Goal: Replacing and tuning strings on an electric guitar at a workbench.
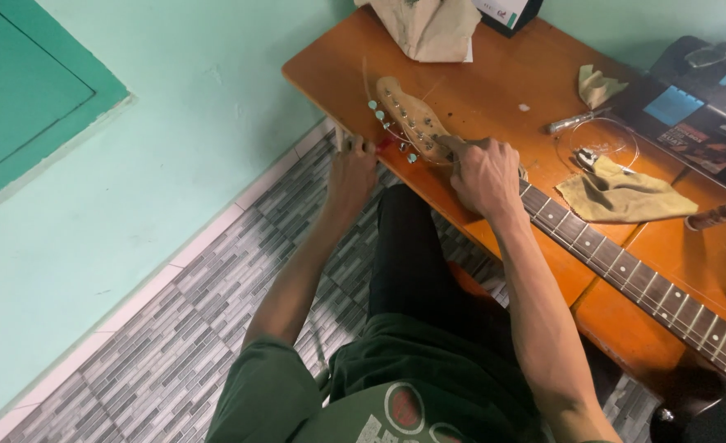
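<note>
With the guitar headstock (408, 123) jutting past the orange surface (494, 90) edge, the left hand (353, 168) grips a red-handled tool (382, 146) at its tuners while the right hand (482, 171) pinches beside it, apparently mid-restringing; steady turning seems needed.

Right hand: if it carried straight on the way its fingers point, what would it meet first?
The right hand points up-left along the guitar neck, so it would most likely meet the pale headstock and its tuning pegs first. Its fingertips already seem to touch the headstock's base.
</note>
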